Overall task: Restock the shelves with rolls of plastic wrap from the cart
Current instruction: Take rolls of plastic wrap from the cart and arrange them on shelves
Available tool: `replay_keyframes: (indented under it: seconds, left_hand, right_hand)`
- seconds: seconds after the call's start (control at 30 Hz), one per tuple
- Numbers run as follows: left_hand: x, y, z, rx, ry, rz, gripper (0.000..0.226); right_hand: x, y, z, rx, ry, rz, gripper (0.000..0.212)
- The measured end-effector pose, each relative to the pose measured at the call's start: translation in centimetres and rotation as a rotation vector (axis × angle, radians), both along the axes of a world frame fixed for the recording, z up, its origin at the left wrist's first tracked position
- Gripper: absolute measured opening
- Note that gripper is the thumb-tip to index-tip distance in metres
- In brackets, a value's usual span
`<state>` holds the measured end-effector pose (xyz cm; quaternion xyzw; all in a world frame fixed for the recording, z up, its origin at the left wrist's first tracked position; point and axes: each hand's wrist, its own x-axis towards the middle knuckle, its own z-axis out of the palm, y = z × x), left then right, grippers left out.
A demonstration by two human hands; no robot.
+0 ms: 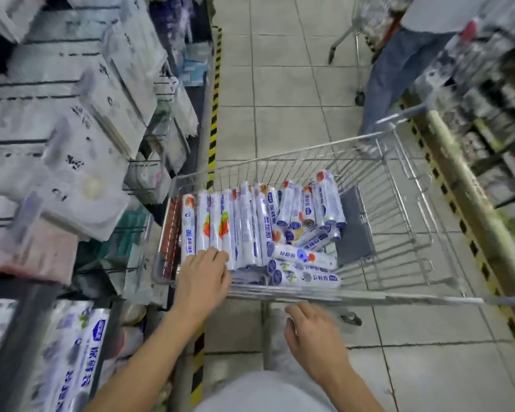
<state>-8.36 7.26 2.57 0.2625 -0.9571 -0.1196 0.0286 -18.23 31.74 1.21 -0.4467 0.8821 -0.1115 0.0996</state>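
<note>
While the left hand reaches over the near rim of the cart and lays its loosely spread fingers on the near ends of the rolls of plastic wrap, clasping none, the right hand hovers relaxed and empty just outside that rim. The rolls lie piled in the cart's left half, tidy at the left and jumbled toward the right, beside the shelves on the left. Being slick, round and loosely stacked, they could slide apart if one is pulled from under its neighbours, and a shallow one-handed grab might drop a roll.
</note>
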Motion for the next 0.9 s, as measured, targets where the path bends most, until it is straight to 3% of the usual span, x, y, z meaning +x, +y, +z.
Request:
replay_keyframes:
  seconds: [0.33,0.53,0.67,0.77,0.83,0.9]
  left_hand:
    - [-6.8,-1.1,-2.2,0.125,-0.146,0.138,0.021]
    - [-10.0,-4.0,-4.5,0.410,-0.164,0.351,0.024]
    - [-12.3,-6.6,-6.4,0.560,-0.171,0.412,0.028]
    - [-13.9,-8.0,-7.5,0.616,-0.174,0.420,0.027]
    - [-14.7,-8.5,-8.0,0.679,-0.161,0.442,0.025]
    - [-15.3,-8.8,-8.3,0.763,-0.138,0.499,0.021]
  right_hand:
    - [-19.5,-14.0,-1.2,0.238,-0.109,0.125,0.016]
    - [-25.6,-20.2,-5.9,0.316,-0.379,-0.135,0.039]
    - [-27.1,-23.3,-9.1,0.399,-0.450,-0.366,0.063]
    - [-27.1,-24.4,-10.1,0.486,-0.438,-0.382,0.079]
    - [-27.2,-24.8,-10.7,0.511,-0.432,-0.398,0.073]
    - [-27.5,-25.0,-11.2,0.480,-0.466,-0.447,0.046]
